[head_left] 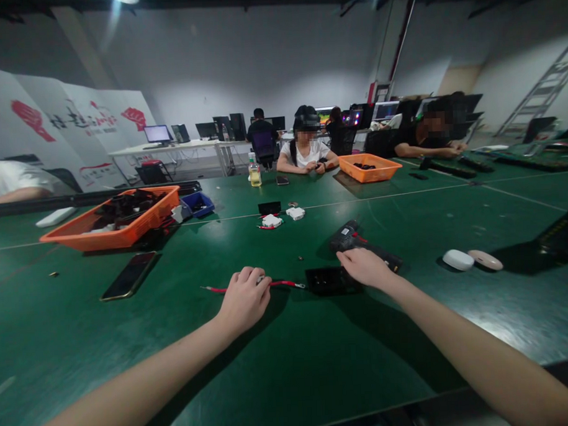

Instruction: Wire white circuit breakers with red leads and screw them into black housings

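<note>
My left hand (246,298) is closed around a red cable (286,283), whose ends stick out on both sides. The right end carries a metal ring terminal close to a black rectangular box (324,282). That box lies on the green table. At its right end, my right hand (366,267) is closed on it, with the fingertips partly hidden. Just behind this hand lies a black cordless drill (347,234), its handle running to the right. A tiny metal piece (300,258) rests beyond the box.
An orange basket (160,212) of dark parts and a blue bin (204,209) stand left, behind a phone (128,277). White blocks (271,222) lie mid-table. A white case (458,260) sits right. Across, a person sits beside another orange basket (373,172) and a bottle (254,173).
</note>
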Tool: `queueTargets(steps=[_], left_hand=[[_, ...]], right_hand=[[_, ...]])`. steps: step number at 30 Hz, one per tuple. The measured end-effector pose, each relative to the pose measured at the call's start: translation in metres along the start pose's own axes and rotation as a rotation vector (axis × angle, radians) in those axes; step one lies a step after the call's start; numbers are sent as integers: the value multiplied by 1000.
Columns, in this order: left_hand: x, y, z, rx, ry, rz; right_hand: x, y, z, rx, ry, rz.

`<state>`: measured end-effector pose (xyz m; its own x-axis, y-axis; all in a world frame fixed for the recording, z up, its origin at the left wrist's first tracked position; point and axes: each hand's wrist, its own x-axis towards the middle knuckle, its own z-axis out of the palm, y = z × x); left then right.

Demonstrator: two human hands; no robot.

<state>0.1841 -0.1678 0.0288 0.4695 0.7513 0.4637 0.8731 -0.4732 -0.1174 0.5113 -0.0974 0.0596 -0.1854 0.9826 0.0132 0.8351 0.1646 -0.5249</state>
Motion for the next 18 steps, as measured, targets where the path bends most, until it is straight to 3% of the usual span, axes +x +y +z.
queueTargets(steps=[3, 7, 11, 18], left_hand=[[0, 0, 0, -4, 4, 2], [1, 0, -2, -14, 0, -5], [0, -1, -2, -14, 1, 6], [0, -2, -1, -6, -10, 0]], right_hand=[[-4, -3, 1, -89, 119, -306], [-14, -12, 0, -100, -20, -593], [-25, -24, 1, -179, -157, -615], [-37, -35, 1, -230, -180, -550]])
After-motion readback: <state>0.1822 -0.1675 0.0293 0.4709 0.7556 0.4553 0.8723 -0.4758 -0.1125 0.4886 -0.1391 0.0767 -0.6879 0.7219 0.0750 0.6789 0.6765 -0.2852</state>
